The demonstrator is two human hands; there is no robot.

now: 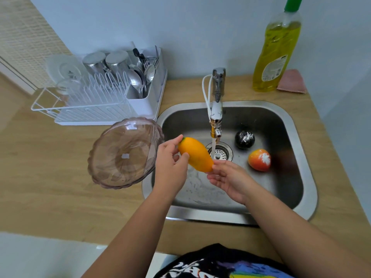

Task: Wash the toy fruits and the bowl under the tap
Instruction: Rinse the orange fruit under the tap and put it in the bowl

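Soft even daylight, faint shadows, mild glare on sink rim (259, 103), wide-angle bending at edges

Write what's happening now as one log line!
left hand grips mango | right hand touches tip | tap running | bowl unwashed

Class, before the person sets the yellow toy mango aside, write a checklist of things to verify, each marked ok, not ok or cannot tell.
1. Tap water running: ok.
2. Yellow toy mango held by left hand, right hand touching its tip: ok.
3. Mango free of white residue: ok on the visible side.
4. Black toy ball-shaped fruit rinsed: not ok, white patches.
5. Orange-red toy fruit rinsed: not ok.
6. Pink transparent scalloped bowl washed: cannot tell.
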